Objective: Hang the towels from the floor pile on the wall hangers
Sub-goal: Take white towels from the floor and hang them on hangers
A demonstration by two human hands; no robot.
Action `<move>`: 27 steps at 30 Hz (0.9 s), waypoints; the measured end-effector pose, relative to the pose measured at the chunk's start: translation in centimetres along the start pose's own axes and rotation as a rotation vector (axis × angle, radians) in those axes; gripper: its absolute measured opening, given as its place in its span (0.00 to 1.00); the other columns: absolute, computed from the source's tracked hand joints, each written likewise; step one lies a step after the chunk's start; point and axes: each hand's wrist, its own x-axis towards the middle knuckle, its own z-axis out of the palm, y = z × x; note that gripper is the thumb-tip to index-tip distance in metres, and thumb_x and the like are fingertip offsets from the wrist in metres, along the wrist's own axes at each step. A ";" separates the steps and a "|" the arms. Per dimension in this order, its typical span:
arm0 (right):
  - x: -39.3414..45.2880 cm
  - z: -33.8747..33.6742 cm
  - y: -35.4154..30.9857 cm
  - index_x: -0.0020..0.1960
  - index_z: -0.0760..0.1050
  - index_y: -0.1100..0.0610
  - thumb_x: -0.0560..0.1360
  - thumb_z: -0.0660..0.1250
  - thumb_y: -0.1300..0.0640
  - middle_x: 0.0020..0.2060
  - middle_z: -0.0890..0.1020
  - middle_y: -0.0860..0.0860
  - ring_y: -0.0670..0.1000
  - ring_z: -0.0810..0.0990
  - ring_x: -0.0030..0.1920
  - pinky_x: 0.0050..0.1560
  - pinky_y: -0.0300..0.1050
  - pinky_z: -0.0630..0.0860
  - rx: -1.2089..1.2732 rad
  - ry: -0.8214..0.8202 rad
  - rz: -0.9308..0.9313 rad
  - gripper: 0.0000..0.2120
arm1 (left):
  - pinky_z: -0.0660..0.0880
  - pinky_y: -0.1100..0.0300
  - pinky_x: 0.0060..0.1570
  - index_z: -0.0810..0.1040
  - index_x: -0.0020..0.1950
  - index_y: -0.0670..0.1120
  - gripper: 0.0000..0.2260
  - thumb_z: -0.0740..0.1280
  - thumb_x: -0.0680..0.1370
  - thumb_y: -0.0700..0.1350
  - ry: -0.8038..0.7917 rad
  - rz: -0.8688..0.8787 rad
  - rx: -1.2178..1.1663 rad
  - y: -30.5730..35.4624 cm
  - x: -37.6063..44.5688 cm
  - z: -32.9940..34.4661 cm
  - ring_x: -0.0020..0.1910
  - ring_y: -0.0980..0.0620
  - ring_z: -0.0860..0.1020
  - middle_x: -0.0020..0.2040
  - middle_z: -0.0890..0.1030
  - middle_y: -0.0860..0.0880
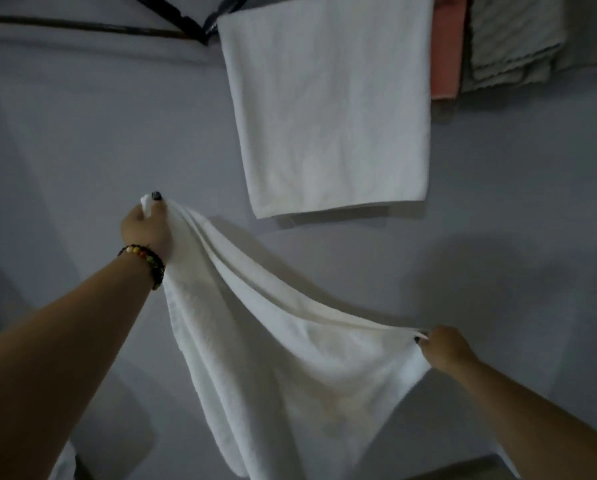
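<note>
I hold a white towel [283, 368] stretched between both hands in front of the wall. My left hand [148, 230], with a bead bracelet at the wrist, pinches one top corner, raised higher. My right hand [444, 348] pinches the other corner, lower and to the right. The towel's body sags between the hands and hangs down past the bottom of the view. Above, another white towel [328, 105] hangs flat from a black wall hanger [200, 26]. The floor pile is out of sight.
A pink towel [446, 50] and a grey-white textured towel [511, 39] hang at the upper right. A dark bar [82, 26] of the hanger runs left along the pale wall [99, 133]. A grey shape [117, 427] sits at the lower left.
</note>
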 end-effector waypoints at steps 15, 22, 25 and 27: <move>4.5 -17.0 -1.9 0.51 0.78 0.68 0.76 0.67 0.54 0.54 0.80 0.66 0.65 0.79 0.55 0.51 0.51 0.76 0.175 0.421 0.006 0.16 | 0.71 0.49 0.57 0.77 0.59 0.37 0.27 0.55 0.79 0.59 0.128 -0.171 0.097 -5.1 0.3 -4.9 0.56 0.38 0.76 0.54 0.79 0.39; 4.9 -21.8 -1.0 0.46 0.80 0.69 0.74 0.70 0.53 0.48 0.81 0.67 0.66 0.79 0.50 0.50 0.52 0.77 0.105 0.505 -0.060 0.16 | 0.69 0.53 0.49 0.77 0.58 0.38 0.25 0.58 0.80 0.59 0.119 -0.243 0.076 -6.9 -1.1 -6.0 0.49 0.41 0.77 0.52 0.79 0.39; 4.8 -23.4 -1.3 0.45 0.81 0.69 0.72 0.71 0.55 0.46 0.81 0.67 0.66 0.80 0.49 0.49 0.52 0.78 0.114 0.551 -0.072 0.15 | 0.70 0.52 0.50 0.78 0.59 0.37 0.25 0.59 0.80 0.58 0.151 -0.277 0.052 -7.2 -1.7 -6.0 0.51 0.40 0.77 0.49 0.78 0.41; 4.6 -24.0 -1.8 0.45 0.81 0.70 0.71 0.72 0.56 0.45 0.81 0.68 0.66 0.80 0.49 0.49 0.52 0.77 0.123 0.580 -0.059 0.15 | 0.70 0.51 0.51 0.78 0.57 0.37 0.24 0.59 0.80 0.57 0.190 -0.292 0.054 -7.0 -2.1 -5.6 0.52 0.41 0.77 0.49 0.77 0.41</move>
